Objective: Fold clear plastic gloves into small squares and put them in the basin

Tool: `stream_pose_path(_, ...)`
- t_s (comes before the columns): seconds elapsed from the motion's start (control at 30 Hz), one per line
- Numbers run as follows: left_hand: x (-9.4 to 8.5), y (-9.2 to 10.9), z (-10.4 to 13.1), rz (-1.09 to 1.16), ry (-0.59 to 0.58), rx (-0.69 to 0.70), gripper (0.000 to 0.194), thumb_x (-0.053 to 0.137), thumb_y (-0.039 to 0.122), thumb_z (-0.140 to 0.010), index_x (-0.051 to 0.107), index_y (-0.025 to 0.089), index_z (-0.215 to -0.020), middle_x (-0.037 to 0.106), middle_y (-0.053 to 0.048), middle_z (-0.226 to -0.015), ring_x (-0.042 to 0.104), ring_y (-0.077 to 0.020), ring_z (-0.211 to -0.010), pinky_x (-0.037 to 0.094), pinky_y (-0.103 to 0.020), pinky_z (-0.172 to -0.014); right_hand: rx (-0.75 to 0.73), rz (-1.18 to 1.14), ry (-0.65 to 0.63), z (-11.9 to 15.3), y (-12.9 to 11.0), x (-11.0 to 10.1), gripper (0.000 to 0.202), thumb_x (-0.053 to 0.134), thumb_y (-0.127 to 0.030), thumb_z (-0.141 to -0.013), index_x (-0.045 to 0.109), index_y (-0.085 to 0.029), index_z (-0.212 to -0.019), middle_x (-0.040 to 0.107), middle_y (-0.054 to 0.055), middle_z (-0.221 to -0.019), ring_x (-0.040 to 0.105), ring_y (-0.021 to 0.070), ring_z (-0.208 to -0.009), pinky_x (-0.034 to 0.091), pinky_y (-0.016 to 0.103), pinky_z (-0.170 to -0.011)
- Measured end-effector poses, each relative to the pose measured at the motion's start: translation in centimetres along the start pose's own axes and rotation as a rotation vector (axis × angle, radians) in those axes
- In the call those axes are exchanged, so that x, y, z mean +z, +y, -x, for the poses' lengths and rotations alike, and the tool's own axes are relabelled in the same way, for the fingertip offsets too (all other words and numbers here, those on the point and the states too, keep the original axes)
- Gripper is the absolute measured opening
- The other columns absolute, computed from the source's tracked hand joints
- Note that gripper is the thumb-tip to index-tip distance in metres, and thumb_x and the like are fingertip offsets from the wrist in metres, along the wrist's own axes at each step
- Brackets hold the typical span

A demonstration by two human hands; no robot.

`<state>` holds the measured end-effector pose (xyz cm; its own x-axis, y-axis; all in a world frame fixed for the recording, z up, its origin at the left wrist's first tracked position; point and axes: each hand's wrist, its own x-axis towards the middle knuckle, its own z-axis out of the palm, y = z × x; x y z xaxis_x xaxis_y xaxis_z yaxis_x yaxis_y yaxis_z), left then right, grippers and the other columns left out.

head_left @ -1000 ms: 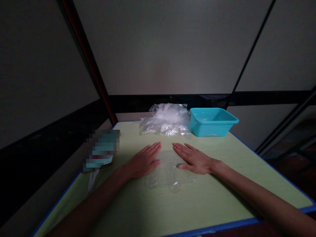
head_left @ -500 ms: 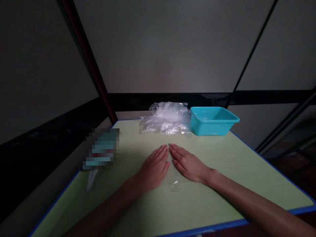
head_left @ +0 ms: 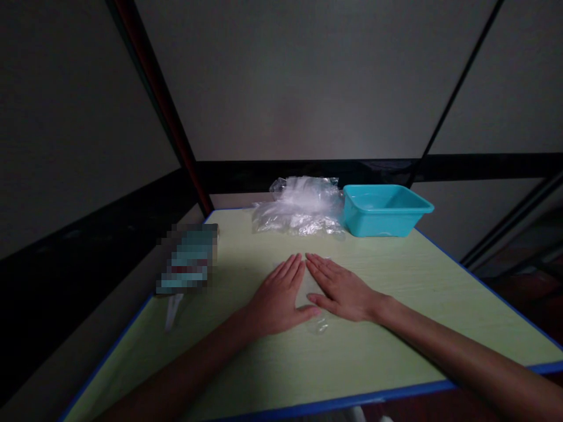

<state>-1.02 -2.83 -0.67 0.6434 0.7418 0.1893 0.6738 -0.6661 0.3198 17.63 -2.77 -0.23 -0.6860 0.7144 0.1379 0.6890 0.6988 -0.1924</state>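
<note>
A clear plastic bag (head_left: 317,324) lies flat on the pale green table, mostly covered by my hands. My left hand (head_left: 281,299) rests palm down on its left part, fingers stretched away from me and thumb pointing right. On the right part lies my right hand (head_left: 341,290), also flat, its fingers angled up and to the left. The fingertips of both hands nearly meet at the far side of the bag. Neither hand grips anything.
Behind my hands, a heap of clear plastic bags (head_left: 303,205) lies at the table's back edge. Right of it stands a turquoise plastic basin (head_left: 382,220). A blurred-out box-like item (head_left: 189,261) sits on the left, with a white strip (head_left: 173,312) beside it. Walls stand behind and left.
My left thumb has spread out to the right, away from its fingers. Both hands stay flat on the bag. The whole view has shifted slightly.
</note>
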Motion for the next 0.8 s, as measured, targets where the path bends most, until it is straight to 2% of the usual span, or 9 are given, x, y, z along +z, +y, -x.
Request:
stream_pose_path(0.13, -0.1, 0.0, 0.0, -0.034, -0.03, -0.013, 0.092, 0.047, 0.063, -0.064, 0.021, 0.006, -0.132, 0.015, -0.018, -0.14, 0.012, -0.0282, -0.128, 0.014, -0.041, -0.104, -0.005, -0.037, -0.015, 0.2, -0.1, -0.3, 0.077, 0.037, -0.054, -0.079, 0.017, -0.003, -0.134, 0.013, 0.017, -0.139, 0.012, 0.0241, -0.128, 0.016, 0.04, -0.104)
stream_pose_path(0.23, -0.5, 0.1, 0.0, -0.068, -0.034, -0.008, 0.094, 0.052, 0.061, -0.062, 0.02, 0.006, -0.132, 0.017, -0.016, -0.14, 0.014, -0.0263, -0.128, 0.017, -0.04, -0.104, -0.027, -0.114, 0.031, 0.3, 0.2, -0.6, 0.072, 0.039, -0.048, -0.08, 0.019, -0.005, -0.133, 0.017, 0.015, -0.138, 0.016, 0.0227, -0.128, 0.019, 0.038, -0.104)
stream_pose_path(0.3, -0.9, 0.3, 0.0, -0.067, 0.031, -0.014, 0.084, 0.053, 0.054, -0.066, 0.024, 0.008, -0.131, 0.021, -0.015, -0.139, 0.019, -0.0241, -0.127, 0.021, -0.037, -0.103, -0.011, -0.194, 0.127, 0.3, 0.6, -0.8, 0.06, 0.036, -0.039, -0.084, 0.023, -0.008, -0.133, 0.023, 0.012, -0.137, 0.022, 0.0212, -0.126, 0.022, 0.039, -0.103)
stream_pose_path(0.37, -1.2, 0.8, 0.0, -0.056, 0.107, -0.021, 0.066, 0.048, 0.044, -0.074, 0.031, 0.01, -0.128, 0.029, -0.013, -0.136, 0.025, -0.0216, -0.125, 0.024, -0.035, -0.103, 0.051, -0.284, 0.252, 0.2, 1.1, -1.0, 0.049, 0.031, -0.031, -0.086, 0.03, -0.012, -0.131, 0.033, 0.01, -0.133, 0.031, 0.021, -0.122, 0.027, 0.04, -0.1)
stream_pose_path(0.43, -1.3, 1.5, -0.1, -0.05, 0.131, -0.005, 0.049, 0.041, 0.034, -0.081, 0.037, 0.012, -0.124, 0.035, -0.011, -0.133, 0.03, -0.0197, -0.123, 0.027, -0.034, -0.102, 0.116, -0.365, 0.351, 0.0, 1.5, -1.1, 0.044, 0.027, -0.028, -0.086, 0.038, -0.012, -0.126, 0.043, 0.01, -0.127, 0.039, 0.0218, -0.117, 0.031, 0.041, -0.097)
stream_pose_path(0.5, -1.1, 2.2, -0.2, -0.059, 0.099, 0.031, 0.042, 0.034, 0.025, -0.083, 0.039, 0.012, -0.123, 0.038, -0.01, -0.132, 0.033, -0.0185, -0.122, 0.028, -0.033, -0.102, 0.145, -0.426, 0.401, -0.2, 1.7, -1.3, 0.042, 0.027, -0.027, -0.087, 0.045, -0.011, -0.121, 0.05, 0.01, -0.121, 0.045, 0.022, -0.112, 0.034, 0.04, -0.094)
stream_pose_path(0.6, -0.5, 2.8, -0.3, -0.101, 0.014, 0.073, 0.042, 0.029, 0.018, -0.083, 0.037, 0.01, -0.124, 0.037, -0.012, -0.132, 0.031, -0.0177, -0.123, 0.027, -0.031, -0.102, 0.146, -0.459, 0.412, -0.3, 1.7, -1.5, 0.04, 0.028, -0.026, -0.086, 0.049, -0.011, -0.118, 0.054, 0.01, -0.116, 0.049, 0.0216, -0.107, 0.037, 0.039, -0.091)
stream_pose_path(0.8, 0.4, 2.3, 0.1, -0.168, -0.064, 0.115, 0.053, 0.032, 0.033, -0.085, 0.023, 0.011, -0.132, 0.021, -0.011, -0.139, 0.012, -0.0195, -0.129, 0.015, -0.036, -0.105, 0.143, -0.407, 0.365, -0.2, 1.3, -1.7, 0.039, 0.03, -0.019, -0.084, 0.047, -0.009, -0.118, 0.055, 0.012, -0.115, 0.052, 0.0203, -0.104, 0.04, 0.036, -0.089)
